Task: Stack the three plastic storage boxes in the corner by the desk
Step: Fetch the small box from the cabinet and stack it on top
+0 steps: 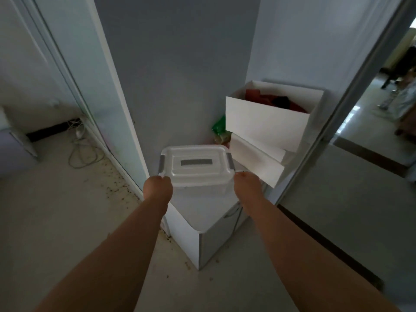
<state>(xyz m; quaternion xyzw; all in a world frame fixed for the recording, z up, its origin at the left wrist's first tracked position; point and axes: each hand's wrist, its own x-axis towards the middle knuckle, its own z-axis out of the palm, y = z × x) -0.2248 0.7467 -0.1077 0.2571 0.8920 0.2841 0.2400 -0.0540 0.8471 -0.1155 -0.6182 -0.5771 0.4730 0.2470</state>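
Head view: one clear plastic storage box (196, 170), with a white lid and grey side latches, is held up in the room corner, above a low white cabinet (202, 242) that stands on the floor. Whether the box rests on the cabinet top cannot be told. The left hand (158, 185) is pressed against the box's near left side, fingers curled around the edge below the latch. The right hand (247, 184) clasps the near right side in the same manner. Both forearms extend straight toward the box. Just right of the box, two open white cardboard boxes (267, 124) sit tilted, one upon the other; the upper holds red and dark items. A green packet (219, 126) lies behind the box. A loose cable (83, 154) lies on the floor well left of the box.
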